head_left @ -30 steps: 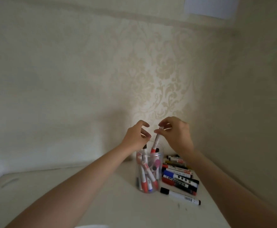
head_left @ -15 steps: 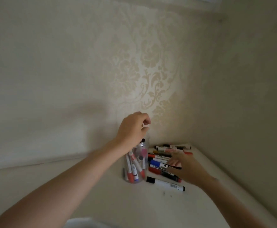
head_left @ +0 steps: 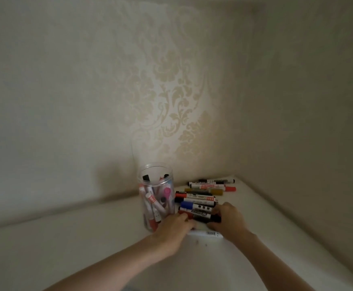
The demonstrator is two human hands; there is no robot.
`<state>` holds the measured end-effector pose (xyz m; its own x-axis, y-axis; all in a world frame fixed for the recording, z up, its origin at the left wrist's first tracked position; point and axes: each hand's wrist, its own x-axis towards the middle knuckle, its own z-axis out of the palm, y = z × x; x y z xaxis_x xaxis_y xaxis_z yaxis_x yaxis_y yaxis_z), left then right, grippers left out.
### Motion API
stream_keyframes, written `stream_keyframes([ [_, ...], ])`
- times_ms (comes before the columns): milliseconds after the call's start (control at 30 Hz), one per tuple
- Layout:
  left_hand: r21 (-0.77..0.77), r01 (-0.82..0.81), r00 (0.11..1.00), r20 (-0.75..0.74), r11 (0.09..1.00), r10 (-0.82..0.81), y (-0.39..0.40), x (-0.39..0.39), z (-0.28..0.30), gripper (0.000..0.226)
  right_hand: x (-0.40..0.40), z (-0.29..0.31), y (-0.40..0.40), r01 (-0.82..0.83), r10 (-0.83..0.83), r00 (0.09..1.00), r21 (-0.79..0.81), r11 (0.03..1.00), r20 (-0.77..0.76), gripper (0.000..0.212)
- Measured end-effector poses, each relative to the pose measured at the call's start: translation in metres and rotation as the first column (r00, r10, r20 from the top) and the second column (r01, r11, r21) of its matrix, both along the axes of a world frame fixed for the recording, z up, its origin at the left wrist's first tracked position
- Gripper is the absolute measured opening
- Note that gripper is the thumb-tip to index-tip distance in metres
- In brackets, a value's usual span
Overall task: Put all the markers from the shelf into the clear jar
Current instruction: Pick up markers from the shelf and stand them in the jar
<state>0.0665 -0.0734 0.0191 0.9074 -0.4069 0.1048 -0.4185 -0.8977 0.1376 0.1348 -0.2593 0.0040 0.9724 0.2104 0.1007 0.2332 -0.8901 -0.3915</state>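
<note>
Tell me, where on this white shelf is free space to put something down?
Left of the clear plastic jar, the white shelf is bare. Crowded: the loose markers between jar and right wall, where left hand and right hand reach.

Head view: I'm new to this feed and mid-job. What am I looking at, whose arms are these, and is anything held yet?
There is no machine here. A person wears one wide-angle camera on the head, looking forward and down, so the two bare arms coming in from the bottom are their own.

The pale surface is a shelf in a wallpapered corner. On it stands a clear jar, open-topped and already holding several markers upright or leaning. To its right lies a pile of markers not yet put in.

Both hands are down at the near edge of that pile. The right hand has its fingers curled round the dark marker at the front. The left hand reaches the same spot, but its fingers are hidden, so I cannot tell whether it has a grip. Nothing is lifted yet.
</note>
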Motion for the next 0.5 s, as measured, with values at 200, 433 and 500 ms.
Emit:
stream_keyframes([
  [200,-0.604,-0.058,0.998,-0.066,0.795,0.023,0.003,-0.003,0.045,0.018,0.000,0.007,-0.019,-0.134,0.127,0.990,-0.127,0.983,-0.059,0.035],
  [433,-0.910,0.138,0.945,0.239,0.391,0.223,0.052,-0.010,0.152,0.019,-0.027,0.002,-0.024,-0.093,0.093,0.996,0.010,0.996,0.016,0.022],
  [500,-0.890,0.177,0.882,0.334,0.421,0.334,0.073,-0.006,0.167,0.017,-0.034,0.004,-0.025,-0.061,0.056,0.998,0.153,0.986,0.034,0.025],
])
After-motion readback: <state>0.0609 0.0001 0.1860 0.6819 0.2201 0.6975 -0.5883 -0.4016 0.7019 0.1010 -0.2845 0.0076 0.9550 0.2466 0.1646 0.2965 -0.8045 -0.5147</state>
